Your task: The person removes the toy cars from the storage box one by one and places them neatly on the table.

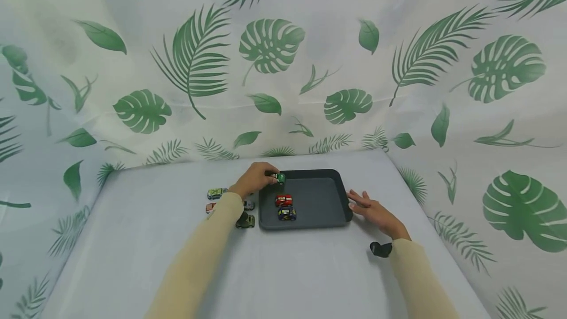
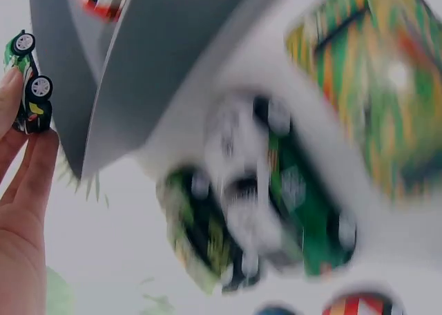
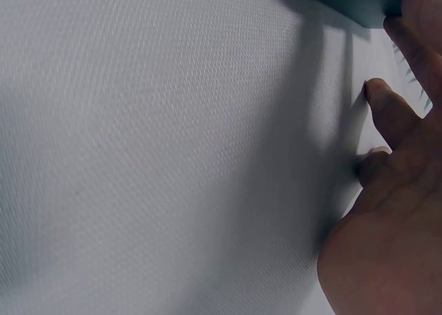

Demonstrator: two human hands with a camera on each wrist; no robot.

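My left hand (image 1: 253, 180) pinches a green toy car (image 1: 280, 178) between thumb and fingertips, at the far left corner of the dark grey tray (image 1: 319, 203). In the left wrist view the held toy car (image 2: 31, 87) is tilted up on end, its wheels facing the camera. A red toy car (image 1: 283, 200) and a dark blue toy car (image 1: 287, 214) sit inside the tray near its left side. My right hand (image 1: 378, 216) lies at the tray's right edge, fingers extended; in the right wrist view its fingertips touch the tray corner (image 3: 359, 1).
Left of the tray stand several more toy cars, including a yellow-green one (image 1: 216, 193), an orange-red one (image 1: 210, 207) and a dark green one (image 1: 245, 221). My left forearm partly covers this group. A white cloth (image 1: 310, 274) covers the table; a leaf-patterned curtain (image 1: 310, 63) hangs behind.
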